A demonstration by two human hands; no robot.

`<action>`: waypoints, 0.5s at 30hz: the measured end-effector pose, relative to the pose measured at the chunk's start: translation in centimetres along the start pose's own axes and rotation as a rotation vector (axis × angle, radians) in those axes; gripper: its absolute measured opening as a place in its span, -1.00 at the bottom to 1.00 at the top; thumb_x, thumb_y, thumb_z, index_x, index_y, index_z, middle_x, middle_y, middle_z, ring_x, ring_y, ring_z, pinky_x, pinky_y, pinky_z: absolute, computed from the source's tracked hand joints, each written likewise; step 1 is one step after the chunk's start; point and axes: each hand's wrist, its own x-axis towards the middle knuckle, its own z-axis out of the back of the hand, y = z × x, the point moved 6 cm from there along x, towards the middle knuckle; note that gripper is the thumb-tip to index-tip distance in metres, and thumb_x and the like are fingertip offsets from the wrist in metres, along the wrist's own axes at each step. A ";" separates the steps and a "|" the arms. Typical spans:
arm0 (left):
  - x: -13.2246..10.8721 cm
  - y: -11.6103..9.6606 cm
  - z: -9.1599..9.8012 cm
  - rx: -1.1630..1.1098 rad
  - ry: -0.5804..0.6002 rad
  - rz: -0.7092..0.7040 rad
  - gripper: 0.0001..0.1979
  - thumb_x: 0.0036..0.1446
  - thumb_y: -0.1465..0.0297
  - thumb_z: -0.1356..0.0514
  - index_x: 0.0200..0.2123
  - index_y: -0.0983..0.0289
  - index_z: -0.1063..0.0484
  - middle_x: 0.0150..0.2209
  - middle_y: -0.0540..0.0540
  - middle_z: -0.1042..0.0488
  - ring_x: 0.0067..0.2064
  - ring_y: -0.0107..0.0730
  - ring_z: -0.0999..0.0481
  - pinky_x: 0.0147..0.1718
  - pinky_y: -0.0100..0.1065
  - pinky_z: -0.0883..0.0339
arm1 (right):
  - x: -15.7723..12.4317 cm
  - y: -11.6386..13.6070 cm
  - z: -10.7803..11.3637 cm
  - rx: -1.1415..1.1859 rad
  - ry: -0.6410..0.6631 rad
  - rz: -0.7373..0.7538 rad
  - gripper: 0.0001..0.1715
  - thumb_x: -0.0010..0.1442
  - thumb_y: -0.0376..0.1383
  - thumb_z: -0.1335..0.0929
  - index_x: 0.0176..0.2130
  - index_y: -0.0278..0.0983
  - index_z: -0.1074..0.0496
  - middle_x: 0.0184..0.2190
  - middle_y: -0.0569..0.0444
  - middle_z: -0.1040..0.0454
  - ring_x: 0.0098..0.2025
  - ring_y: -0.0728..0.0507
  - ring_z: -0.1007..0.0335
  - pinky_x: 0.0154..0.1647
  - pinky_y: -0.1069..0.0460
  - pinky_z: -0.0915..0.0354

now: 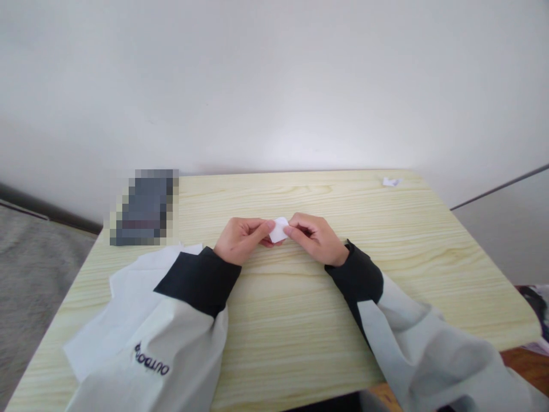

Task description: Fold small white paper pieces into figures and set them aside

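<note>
A small folded piece of white paper (280, 229) is held between both hands above the middle of the wooden table (274, 320). My left hand (245, 237) pinches its left side, the thumb on top and fingers underneath. On the other side, my right hand (315, 236) grips the right edge between thumb and curled index finger. The fingertips hide parts of the paper's edges, so its full folded shape cannot be made out.
White paper sheets (124, 297) lie at the left, partly under my left sleeve. A pixelated dark object (146, 206) rests at the back left. A small white paper scrap (391, 182) sits near the back right, before the wall (274, 86).
</note>
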 end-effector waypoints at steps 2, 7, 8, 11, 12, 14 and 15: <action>0.0 0.0 0.0 -0.003 -0.006 -0.008 -0.62 -0.01 0.10 -0.21 -0.39 0.34 -0.56 -0.40 0.14 -0.59 -0.37 -0.31 -0.55 -0.33 -0.36 -0.47 | 0.0 0.0 0.0 0.009 0.000 -0.009 -0.68 0.25 -0.17 -0.22 -0.46 -0.29 -0.30 -0.55 0.16 -0.24 -0.52 0.04 -0.09 -0.51 0.11 -0.07; 0.1 -0.2 -0.2 -0.049 0.002 -0.038 -0.62 -0.09 0.16 -0.29 -0.28 0.33 -0.53 -0.35 0.12 -0.58 -0.34 -0.33 -0.54 -0.37 -0.40 -0.45 | -0.1 0.0 -0.1 0.000 -0.001 -0.031 -0.70 0.24 -0.19 -0.23 -0.46 -0.30 -0.29 -0.58 0.18 -0.22 -0.56 0.06 -0.07 -0.54 0.12 -0.05; 0.2 -0.2 -0.2 -0.046 -0.005 -0.045 -0.64 -0.09 0.17 -0.29 -0.29 0.33 -0.53 -0.34 0.12 -0.57 -0.33 -0.34 -0.53 -0.37 -0.40 -0.44 | 0.0 0.0 -0.1 -0.017 -0.003 -0.019 -0.71 0.24 -0.20 -0.23 -0.46 -0.30 -0.29 -0.58 0.18 -0.23 -0.55 0.06 -0.07 -0.53 0.12 -0.04; 0.1 -0.4 -0.1 -0.025 -0.034 -0.056 -0.70 -0.05 0.20 -0.27 -0.35 0.33 -0.53 -0.38 0.10 -0.57 -0.36 -0.37 -0.51 -0.37 -0.40 -0.41 | 0.0 0.3 -0.4 -0.073 0.013 0.042 -0.76 0.22 -0.24 -0.25 -0.45 -0.29 -0.30 -0.55 0.17 -0.26 -0.53 0.06 -0.10 -0.50 0.13 -0.06; 0.1 -0.4 -0.1 -0.017 -0.042 -0.060 -0.72 -0.05 0.21 -0.27 -0.37 0.32 -0.53 -0.40 0.09 -0.56 -0.38 -0.38 -0.51 -0.37 -0.40 -0.41 | 0.0 0.4 -0.5 -0.086 0.023 0.065 -0.77 0.22 -0.25 -0.25 -0.44 -0.29 -0.31 -0.54 0.16 -0.26 -0.52 0.06 -0.11 -0.49 0.13 -0.07; 0.0 -0.5 0.0 0.003 -0.060 -0.072 -0.74 -0.06 0.22 -0.28 -0.41 0.33 -0.53 -0.43 0.08 -0.56 -0.39 -0.38 -0.51 -0.35 -0.38 -0.40 | 0.0 0.5 -0.7 -0.097 0.036 0.095 -0.78 0.21 -0.26 -0.26 -0.44 -0.30 -0.32 -0.53 0.16 -0.27 -0.52 0.06 -0.12 -0.47 0.13 -0.07; 0.0 -0.6 0.0 0.013 -0.066 -0.080 -0.74 -0.06 0.22 -0.28 -0.43 0.33 -0.53 -0.43 0.09 -0.56 -0.38 -0.37 -0.51 -0.33 -0.37 -0.39 | 0.0 0.6 -0.7 -0.095 0.039 0.100 -0.78 0.21 -0.26 -0.26 -0.45 -0.30 -0.32 -0.54 0.16 -0.27 -0.52 0.06 -0.12 -0.47 0.13 -0.08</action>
